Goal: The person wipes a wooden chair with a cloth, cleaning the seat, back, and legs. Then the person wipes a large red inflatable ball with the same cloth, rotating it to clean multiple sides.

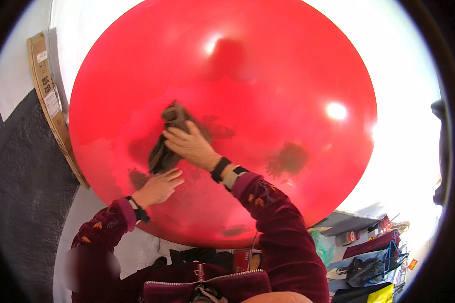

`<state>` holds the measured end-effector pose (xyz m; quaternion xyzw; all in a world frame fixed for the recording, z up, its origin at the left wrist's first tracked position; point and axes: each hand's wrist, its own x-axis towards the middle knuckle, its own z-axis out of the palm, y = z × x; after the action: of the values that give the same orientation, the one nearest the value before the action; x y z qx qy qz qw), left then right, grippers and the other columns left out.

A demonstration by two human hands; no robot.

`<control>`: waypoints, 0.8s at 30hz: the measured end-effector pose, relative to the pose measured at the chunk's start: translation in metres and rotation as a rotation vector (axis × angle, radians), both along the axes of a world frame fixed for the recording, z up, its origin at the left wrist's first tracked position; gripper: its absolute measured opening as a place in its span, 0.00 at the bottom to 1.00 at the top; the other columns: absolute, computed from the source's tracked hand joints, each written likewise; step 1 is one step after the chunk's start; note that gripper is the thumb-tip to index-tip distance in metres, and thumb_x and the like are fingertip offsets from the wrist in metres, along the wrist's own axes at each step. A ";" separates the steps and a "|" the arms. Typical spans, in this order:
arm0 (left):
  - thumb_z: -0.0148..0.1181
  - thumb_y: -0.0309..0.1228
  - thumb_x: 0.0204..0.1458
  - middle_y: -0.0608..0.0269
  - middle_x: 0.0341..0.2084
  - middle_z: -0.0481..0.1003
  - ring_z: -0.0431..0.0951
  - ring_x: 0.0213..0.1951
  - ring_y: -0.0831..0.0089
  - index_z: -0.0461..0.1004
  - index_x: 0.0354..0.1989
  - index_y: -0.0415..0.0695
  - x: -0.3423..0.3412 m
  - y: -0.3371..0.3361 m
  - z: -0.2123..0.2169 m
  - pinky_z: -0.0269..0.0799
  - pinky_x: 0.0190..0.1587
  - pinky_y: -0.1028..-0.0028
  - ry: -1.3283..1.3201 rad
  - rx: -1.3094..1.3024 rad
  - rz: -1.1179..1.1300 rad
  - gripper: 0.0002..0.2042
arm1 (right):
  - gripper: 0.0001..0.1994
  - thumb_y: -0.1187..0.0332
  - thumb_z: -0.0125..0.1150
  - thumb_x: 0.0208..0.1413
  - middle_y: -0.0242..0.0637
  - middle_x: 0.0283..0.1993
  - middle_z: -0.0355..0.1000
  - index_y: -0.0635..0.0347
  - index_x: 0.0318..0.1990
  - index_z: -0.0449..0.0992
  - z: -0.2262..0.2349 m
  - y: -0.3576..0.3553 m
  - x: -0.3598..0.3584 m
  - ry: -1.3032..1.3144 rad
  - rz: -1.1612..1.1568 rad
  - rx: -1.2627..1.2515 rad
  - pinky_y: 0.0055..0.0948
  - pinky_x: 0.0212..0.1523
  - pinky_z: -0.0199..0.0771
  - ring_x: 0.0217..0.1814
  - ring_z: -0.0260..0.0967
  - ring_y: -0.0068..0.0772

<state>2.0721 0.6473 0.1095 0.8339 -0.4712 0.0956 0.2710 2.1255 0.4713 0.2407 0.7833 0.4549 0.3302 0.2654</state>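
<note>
A large, glossy red round surface [308, 76], looking like a tabletop, fills most of the head view. On its left part lies a crumpled dark olive-brown cloth [176, 116]. My right hand [192, 147] is laid over the cloth, its fingers bent onto it and holding it against the red surface. Just below the cloth's lower end, my left hand [159, 189] is stretched out with fingers extended, holding nothing. Whether its fingertips touch the red surface I cannot tell. Dark blotches, some perhaps reflections, show around both hands and farther right.
A long, flat cardboard box [55, 111] leans against the wall at the left. At the lower right, a rack [402, 242] carries folded cloths and bags, with a translucent green bag [322, 247] nearby. A small red box [241, 260] sits below the round edge.
</note>
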 end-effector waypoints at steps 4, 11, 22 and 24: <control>0.59 0.29 0.48 0.50 0.57 0.67 0.64 0.59 0.52 0.69 0.54 0.45 -0.023 0.077 -0.039 0.61 0.59 0.57 0.176 0.056 0.120 0.22 | 0.07 0.63 0.56 0.49 0.22 0.57 0.67 0.41 0.37 0.73 0.042 -0.074 -0.015 -0.144 -0.084 0.332 0.46 0.55 0.59 0.60 0.61 0.27; 0.60 0.24 0.45 0.49 0.50 0.72 0.69 0.54 0.51 0.70 0.53 0.43 -0.081 0.188 -0.077 0.66 0.56 0.58 0.350 0.099 0.520 0.23 | 0.23 0.76 0.58 0.43 0.36 0.58 0.68 0.49 0.52 0.73 0.210 -0.234 -0.033 -0.727 -0.148 0.758 0.45 0.53 0.66 0.60 0.64 0.44; 0.54 0.34 0.60 0.61 0.49 0.72 0.74 0.49 0.67 0.63 0.59 0.42 0.001 0.045 0.005 0.71 0.52 0.66 0.778 -0.510 0.188 0.20 | 0.13 0.71 0.58 0.44 0.28 0.63 0.62 0.48 0.41 0.72 0.160 -0.115 0.036 -0.571 -0.214 0.706 0.54 0.50 0.57 0.66 0.55 0.34; 0.49 0.40 0.62 0.61 0.51 0.70 0.71 0.53 0.65 0.61 0.60 0.43 0.006 0.008 0.030 0.70 0.54 0.62 0.963 -0.635 0.095 0.21 | 0.09 0.66 0.52 0.49 0.28 0.62 0.63 0.50 0.38 0.72 0.109 -0.079 0.030 -0.395 -0.142 0.639 0.57 0.52 0.56 0.65 0.56 0.33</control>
<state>2.0779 0.6558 0.1400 0.6815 -0.2050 -0.1459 0.6872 2.1553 0.3927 0.3501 0.7773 0.2137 0.5809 0.1127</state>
